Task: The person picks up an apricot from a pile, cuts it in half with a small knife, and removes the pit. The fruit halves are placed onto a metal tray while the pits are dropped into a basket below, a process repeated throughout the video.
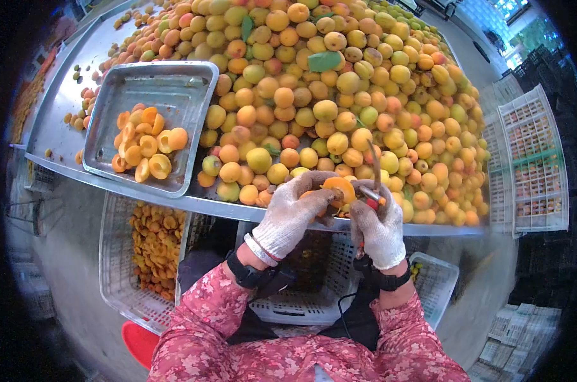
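My left hand (289,210), in a stained white knit glove, is closed on a cut apricot (340,188), its orange inner face showing near the fingertips. Close beside it, my right hand (382,230), gloved the same way, grips a red-handled tool with a thin, curved, brownish blade (375,164) pointing up; its exact kind is partly hidden by the fingers. Both hands are over the table's near edge, right in front of a large heap of whole apricots (326,111). To the left, a metal tray (202,95) holds several apricot halves (147,145).
The metal table (53,137) has a raised front rim. Below it stand a white crate (115,254) of apricot halves, another crate (295,313) between my knees and a smaller bin (436,286) at right. Stacked white crates (533,159) stand far right; a red object (137,344) lies lower left.
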A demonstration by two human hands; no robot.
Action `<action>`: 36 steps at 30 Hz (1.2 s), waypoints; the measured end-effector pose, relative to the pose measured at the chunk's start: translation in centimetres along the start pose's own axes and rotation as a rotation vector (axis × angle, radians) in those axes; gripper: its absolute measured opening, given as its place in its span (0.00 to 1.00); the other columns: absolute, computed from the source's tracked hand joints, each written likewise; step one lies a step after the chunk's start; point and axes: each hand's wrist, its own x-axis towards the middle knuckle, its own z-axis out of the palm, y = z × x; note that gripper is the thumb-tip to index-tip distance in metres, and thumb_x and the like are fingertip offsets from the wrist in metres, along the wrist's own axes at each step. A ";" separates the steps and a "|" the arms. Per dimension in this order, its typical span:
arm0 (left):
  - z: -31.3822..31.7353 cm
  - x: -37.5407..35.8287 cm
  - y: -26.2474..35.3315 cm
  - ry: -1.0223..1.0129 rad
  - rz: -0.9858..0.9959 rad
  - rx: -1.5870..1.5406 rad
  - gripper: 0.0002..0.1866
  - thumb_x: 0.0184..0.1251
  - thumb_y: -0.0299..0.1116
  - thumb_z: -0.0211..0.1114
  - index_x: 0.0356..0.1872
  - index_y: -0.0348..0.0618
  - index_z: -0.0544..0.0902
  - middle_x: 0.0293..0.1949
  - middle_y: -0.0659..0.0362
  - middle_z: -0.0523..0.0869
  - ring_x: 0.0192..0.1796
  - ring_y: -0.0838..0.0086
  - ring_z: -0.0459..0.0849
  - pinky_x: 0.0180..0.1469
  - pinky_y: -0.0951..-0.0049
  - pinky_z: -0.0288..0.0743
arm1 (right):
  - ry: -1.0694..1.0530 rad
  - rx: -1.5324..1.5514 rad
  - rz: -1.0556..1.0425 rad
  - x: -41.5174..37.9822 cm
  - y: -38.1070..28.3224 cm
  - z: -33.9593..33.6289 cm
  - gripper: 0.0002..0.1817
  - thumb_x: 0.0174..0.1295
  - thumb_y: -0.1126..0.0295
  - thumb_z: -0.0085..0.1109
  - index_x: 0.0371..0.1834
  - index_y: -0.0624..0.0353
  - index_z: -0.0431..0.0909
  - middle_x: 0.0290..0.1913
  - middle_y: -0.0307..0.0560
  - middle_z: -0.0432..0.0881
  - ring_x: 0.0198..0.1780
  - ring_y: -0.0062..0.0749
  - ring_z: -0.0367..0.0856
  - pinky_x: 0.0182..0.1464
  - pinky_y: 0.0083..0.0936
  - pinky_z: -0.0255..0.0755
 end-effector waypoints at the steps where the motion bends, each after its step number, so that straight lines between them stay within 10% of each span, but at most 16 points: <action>1: -0.1 0.1 -0.5 -0.019 0.013 0.068 0.18 0.70 0.34 0.60 0.57 0.35 0.77 0.45 0.58 0.84 0.44 0.79 0.83 0.45 0.77 0.79 | 0.023 -0.055 -0.019 0.2 0.1 -0.2 0.17 0.63 0.74 0.61 0.54 0.64 0.74 0.30 0.37 0.79 0.17 0.15 0.69 0.18 0.17 0.63; 15: 1.4 -0.1 -0.6 0.102 0.044 -0.021 0.18 0.75 0.32 0.52 0.62 0.38 0.75 0.55 0.56 0.78 0.52 0.76 0.80 0.53 0.75 0.79 | 0.014 0.413 0.182 0.3 0.6 -0.2 0.12 0.67 0.66 0.59 0.48 0.60 0.76 0.21 0.38 0.77 0.16 0.21 0.73 0.16 0.19 0.65; 19: 1.7 0.0 -1.1 0.028 0.215 0.147 0.22 0.71 0.35 0.63 0.62 0.37 0.74 0.55 0.55 0.81 0.55 0.76 0.78 0.58 0.75 0.73 | 0.102 0.319 0.170 0.2 0.6 1.4 0.13 0.67 0.66 0.60 0.49 0.61 0.76 0.23 0.39 0.78 0.18 0.21 0.74 0.18 0.19 0.67; 36: 2.1 -0.4 -1.0 0.017 -0.030 -0.051 0.22 0.67 0.37 0.67 0.56 0.34 0.74 0.45 0.58 0.82 0.38 0.77 0.84 0.41 0.77 0.81 | 0.460 0.469 -0.549 1.7 -2.9 1.6 0.17 0.72 0.58 0.52 0.51 0.62 0.72 0.21 0.39 0.73 0.21 0.28 0.71 0.34 0.34 0.71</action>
